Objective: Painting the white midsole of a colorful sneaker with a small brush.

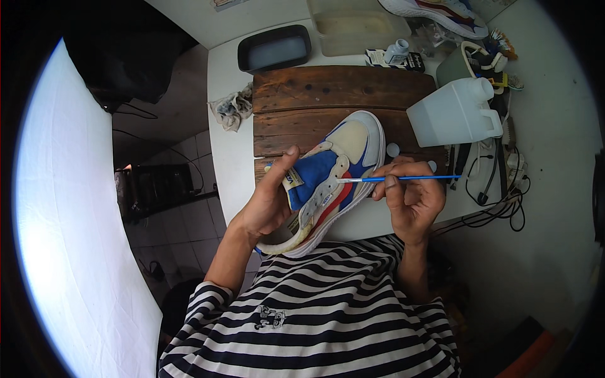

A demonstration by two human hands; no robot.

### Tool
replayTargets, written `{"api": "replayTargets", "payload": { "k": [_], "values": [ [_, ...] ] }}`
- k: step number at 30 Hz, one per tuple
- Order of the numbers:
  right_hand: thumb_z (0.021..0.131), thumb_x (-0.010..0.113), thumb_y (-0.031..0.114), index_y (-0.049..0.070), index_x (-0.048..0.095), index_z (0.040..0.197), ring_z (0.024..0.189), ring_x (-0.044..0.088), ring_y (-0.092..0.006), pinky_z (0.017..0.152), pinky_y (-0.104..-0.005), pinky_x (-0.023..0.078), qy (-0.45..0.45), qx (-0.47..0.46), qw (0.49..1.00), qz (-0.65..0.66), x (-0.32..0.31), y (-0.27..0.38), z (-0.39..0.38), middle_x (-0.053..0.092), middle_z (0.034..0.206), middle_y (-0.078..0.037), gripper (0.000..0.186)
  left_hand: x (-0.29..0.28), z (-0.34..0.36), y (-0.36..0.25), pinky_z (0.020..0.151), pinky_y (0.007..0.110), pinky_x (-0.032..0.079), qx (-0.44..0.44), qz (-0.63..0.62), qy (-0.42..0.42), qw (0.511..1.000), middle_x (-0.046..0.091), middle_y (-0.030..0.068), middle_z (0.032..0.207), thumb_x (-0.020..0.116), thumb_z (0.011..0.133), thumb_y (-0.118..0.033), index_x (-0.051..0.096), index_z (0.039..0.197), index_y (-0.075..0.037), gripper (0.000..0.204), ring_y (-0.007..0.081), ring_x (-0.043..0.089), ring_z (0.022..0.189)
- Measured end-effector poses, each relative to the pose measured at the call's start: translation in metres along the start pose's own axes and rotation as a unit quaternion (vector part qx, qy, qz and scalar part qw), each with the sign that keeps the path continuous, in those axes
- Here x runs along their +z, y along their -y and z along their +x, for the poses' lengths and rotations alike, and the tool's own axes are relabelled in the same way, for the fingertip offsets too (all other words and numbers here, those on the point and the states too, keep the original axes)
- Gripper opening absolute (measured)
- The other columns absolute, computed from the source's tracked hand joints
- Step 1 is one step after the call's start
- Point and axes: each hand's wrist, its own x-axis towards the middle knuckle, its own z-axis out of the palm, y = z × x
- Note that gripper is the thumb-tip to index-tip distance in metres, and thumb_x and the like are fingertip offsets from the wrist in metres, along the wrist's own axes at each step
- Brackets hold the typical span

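Blue brush (368, 179) pinched in right hand (413, 198); left hand (265, 205) clamps shoe (322, 200) (heel (280, 246) past edge of table (228, 151)).

white surface (234, 165), plain pale wall (558, 183) at right, light tiled floor (179, 242) with dark joints, glowing white panel (82, 208) far left, room dimmer elsewhere

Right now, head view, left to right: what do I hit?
Bright white sheet → crumpled rag → left hand → sneaker → right hand → translucent jug. The brush is left out: it overlaps the right hand.
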Motion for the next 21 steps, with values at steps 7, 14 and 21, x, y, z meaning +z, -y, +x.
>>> {"api": "replayTargets", "payload": {
  "k": [7, 14, 21],
  "values": [
    [0.090, 0.064, 0.000, -0.003, 0.059, 0.095, 0.068, 0.061, -0.0112, 0.060, -0.0223, 0.050, 0.027, -0.016, 0.998, -0.052, -0.0017, 0.0023, -0.0001, 0.069, 0.084, -0.013, 0.007, 0.0025, -0.0014, -0.0016, 0.104, 0.040, 0.048, 0.002, 0.002, -0.001, 1.000, 0.057, 0.0251, 0.132, 0.047, 0.095, -0.065, 0.039, 0.143, 0.007, 0.088, 0.0293, 0.059, 0.123],
    [0.088, 0.064, -0.002, -0.002, 0.060, 0.093, 0.067, 0.059, -0.0132, 0.063, -0.0253, 0.050, 0.061, -0.061, 0.993, -0.085, 0.0025, 0.0072, -0.0001, 0.070, 0.081, -0.012, 0.007, -0.0005, 0.0002, 0.0003, 0.104, 0.040, 0.048, -0.001, 0.011, 0.002, 1.000, 0.055, 0.0272, 0.133, 0.047, 0.093, -0.068, 0.038, 0.144, 0.007, 0.091, 0.0320, 0.058, 0.124],
    [0.086, 0.065, -0.003, -0.001, 0.060, 0.093, 0.071, 0.064, -0.0153, 0.071, -0.0286, 0.051, 0.014, -0.028, 0.997, -0.072, -0.0024, 0.0017, -0.0010, 0.070, 0.081, -0.011, 0.008, 0.0027, -0.0004, -0.0010, 0.104, 0.041, 0.048, -0.002, 0.015, -0.013, 1.000, 0.055, 0.0275, 0.134, 0.047, 0.093, -0.068, 0.037, 0.146, 0.006, 0.092, 0.0328, 0.057, 0.125]
  ]
}}
